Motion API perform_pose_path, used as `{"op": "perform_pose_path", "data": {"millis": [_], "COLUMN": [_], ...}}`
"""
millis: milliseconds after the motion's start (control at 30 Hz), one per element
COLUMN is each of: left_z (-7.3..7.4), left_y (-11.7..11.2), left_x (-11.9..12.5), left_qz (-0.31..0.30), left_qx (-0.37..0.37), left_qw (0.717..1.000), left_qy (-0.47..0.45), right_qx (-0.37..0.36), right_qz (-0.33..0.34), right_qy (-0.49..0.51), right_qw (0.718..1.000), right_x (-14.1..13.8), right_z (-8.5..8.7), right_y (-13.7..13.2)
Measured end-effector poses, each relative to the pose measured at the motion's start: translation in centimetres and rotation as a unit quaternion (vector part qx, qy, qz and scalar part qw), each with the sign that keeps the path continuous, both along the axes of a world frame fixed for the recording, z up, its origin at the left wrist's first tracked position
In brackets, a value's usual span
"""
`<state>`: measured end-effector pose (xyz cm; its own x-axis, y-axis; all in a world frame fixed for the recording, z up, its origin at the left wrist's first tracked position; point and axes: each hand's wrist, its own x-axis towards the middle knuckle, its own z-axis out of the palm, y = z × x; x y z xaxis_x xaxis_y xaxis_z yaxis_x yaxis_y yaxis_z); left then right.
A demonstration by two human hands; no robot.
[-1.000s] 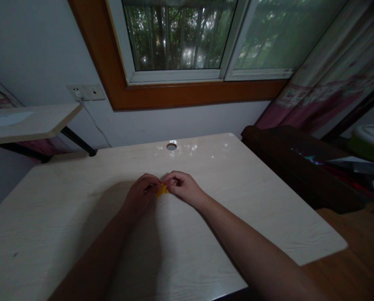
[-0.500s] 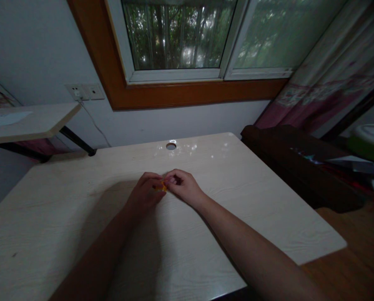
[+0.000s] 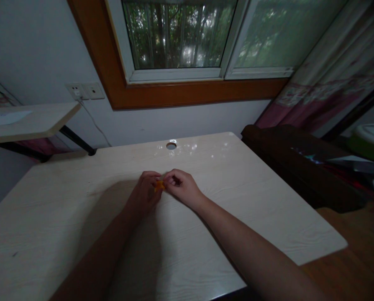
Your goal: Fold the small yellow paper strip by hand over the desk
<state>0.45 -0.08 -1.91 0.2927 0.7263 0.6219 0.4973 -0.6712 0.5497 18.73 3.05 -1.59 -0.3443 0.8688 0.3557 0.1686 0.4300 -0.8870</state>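
Note:
Both of my hands meet over the middle of a pale wooden desk (image 3: 80,217). Between them is a small orange piece (image 3: 159,185), folded or crumpled; I cannot tell what it is made of. My left hand (image 3: 144,193) pinches its left side with curled fingers. My right hand (image 3: 183,188) pinches its right side, fingers bent inward. Most of the orange piece is hidden by my fingertips.
A round cable hole (image 3: 171,145) sits near the desk's far edge, below a window (image 3: 180,37). A second desk top (image 3: 30,121) stands at the left, with wall sockets (image 3: 85,91) behind. Dark furniture (image 3: 300,167) with clutter and a curtain (image 3: 331,75) are to the right.
The orange piece shows less than a second ago, more covered by my fingers. Both hands have shifted slightly away from me and closer together.

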Motion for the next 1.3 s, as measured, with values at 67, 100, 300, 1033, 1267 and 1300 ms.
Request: {"op": "perform_pose_path", "data": {"millis": [67, 100, 300, 1033, 1267, 1300], "left_z": [-0.1, -0.2, -0.4, 0.4, 0.8, 0.8], "left_y": [0.1, 0.1, 0.0, 0.1, -0.1, -0.1], "left_x": [0.1, 0.1, 0.2, 0.5, 0.1, 0.1], "left_qz": [0.004, 0.006, 0.049, 0.049, 0.085, 0.093], "left_qx": [-0.009, -0.017, -0.112, 0.031, 0.035, 0.048], "left_qw": [1.0, 0.999, 0.989, 0.998, 0.995, 0.994], "left_qy": [-0.027, -0.042, -0.085, -0.038, -0.026, -0.011], "right_qx": [0.03, 0.044, 0.055, -0.049, -0.092, -0.093], "right_qz": [-0.009, -0.012, -0.036, -0.006, 0.002, 0.007], "right_qy": [-0.012, -0.015, 0.006, 0.021, 0.071, 0.077], "right_qw": [0.999, 0.999, 0.998, 0.999, 0.993, 0.993], "right_x": [0.0, 0.0, 0.1, -0.1, -0.3, -0.3], "right_z": [0.2, 0.4, 0.5, -0.4, -0.6, -0.7], "right_y": [-0.1, -0.2, -0.1, 0.4, 0.5, 0.5]}}
